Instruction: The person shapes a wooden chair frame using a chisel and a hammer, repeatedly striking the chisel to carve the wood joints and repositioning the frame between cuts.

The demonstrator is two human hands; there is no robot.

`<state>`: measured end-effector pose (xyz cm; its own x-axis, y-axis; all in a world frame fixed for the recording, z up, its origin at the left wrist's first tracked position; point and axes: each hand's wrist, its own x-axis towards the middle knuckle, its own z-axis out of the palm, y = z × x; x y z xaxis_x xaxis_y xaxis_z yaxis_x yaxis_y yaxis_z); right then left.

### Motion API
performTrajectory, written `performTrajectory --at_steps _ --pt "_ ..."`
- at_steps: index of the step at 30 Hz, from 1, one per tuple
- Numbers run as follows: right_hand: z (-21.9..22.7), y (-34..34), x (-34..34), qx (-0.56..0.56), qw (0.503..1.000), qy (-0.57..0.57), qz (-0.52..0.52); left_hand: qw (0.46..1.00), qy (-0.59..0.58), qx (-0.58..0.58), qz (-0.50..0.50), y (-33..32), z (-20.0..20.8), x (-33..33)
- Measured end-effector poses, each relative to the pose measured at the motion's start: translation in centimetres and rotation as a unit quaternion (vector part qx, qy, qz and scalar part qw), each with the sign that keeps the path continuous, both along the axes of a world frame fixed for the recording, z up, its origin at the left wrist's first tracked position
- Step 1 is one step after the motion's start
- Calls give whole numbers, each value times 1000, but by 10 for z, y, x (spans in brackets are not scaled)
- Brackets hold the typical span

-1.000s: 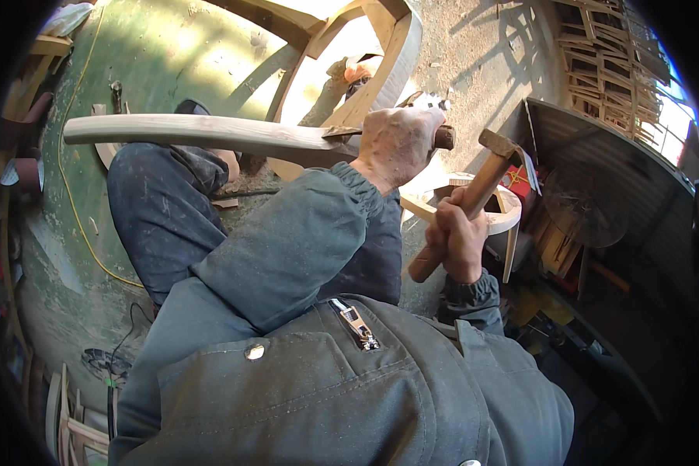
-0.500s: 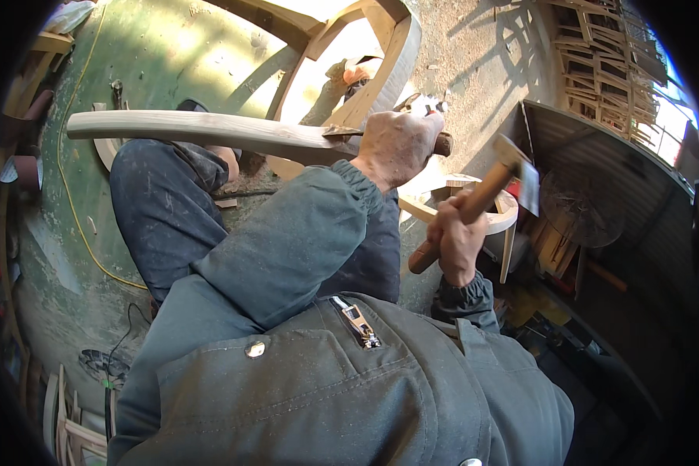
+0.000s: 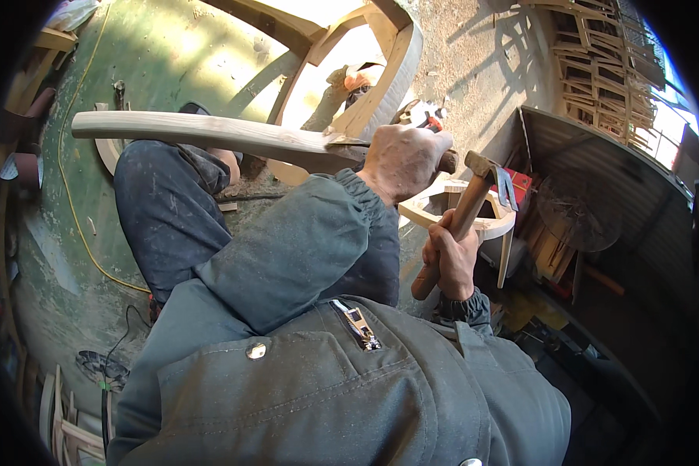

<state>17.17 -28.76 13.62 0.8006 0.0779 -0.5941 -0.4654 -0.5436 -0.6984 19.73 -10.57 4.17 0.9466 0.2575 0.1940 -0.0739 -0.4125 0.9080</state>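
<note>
So my left hand (image 3: pixel 402 159) is up around 1 o'clock, fist wrapped tight on a wooden-handled chisel, or what looks like one. The butt of its handle (image 3: pixel 448 161) pokes out on the 3 o'clock side of my fist, and the thin blade (image 3: pixel 345 142) points toward 9, right at the pale wooden leg (image 3: pixel 186 129). That leg stretches out to about 10 o'clock, over my bent knee (image 3: pixel 159 182), and its near end is by the curved chair frame (image 3: pixel 392 85) at 12 to 1.

My right hand (image 3: pixel 452 256) is out between 3 and 4, closed round the handle of a claw hammer (image 3: pixel 471 208). Hammer head's up at 2 o'clock, apart from the chisel. Just behind it there's another rounded wooden frame (image 3: pixel 421 215), plus a red box (image 3: pixel 516 184). Way out at 2: stacked wooden frames (image 3: pixel 598 85). Yellow cord (image 3: pixel 64 182) on the floor around 9 to 10.
</note>
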Motion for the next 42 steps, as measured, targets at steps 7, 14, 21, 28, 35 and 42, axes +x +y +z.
performTrajectory --at_steps 7,14,21,28,35,42 --pt "5 10 12 37 997 -58 28 998 44 -10 53 -5 -14 11" --pt "7 10 35 -126 936 -195 264 997 64 42 2 -6 -17 12" --pt "1 5 13 -112 975 -53 182 998 57 26 14 0 -10 6" --pt "0 12 12 30 999 -9 -8 995 -88 -12 49 -22 20 0" --pt "10 24 9 -29 999 -13 42 997 39 -46 44 -3 -8 9" --pt "16 25 32 58 991 -123 20 993 91 -40 56 2 -10 18"
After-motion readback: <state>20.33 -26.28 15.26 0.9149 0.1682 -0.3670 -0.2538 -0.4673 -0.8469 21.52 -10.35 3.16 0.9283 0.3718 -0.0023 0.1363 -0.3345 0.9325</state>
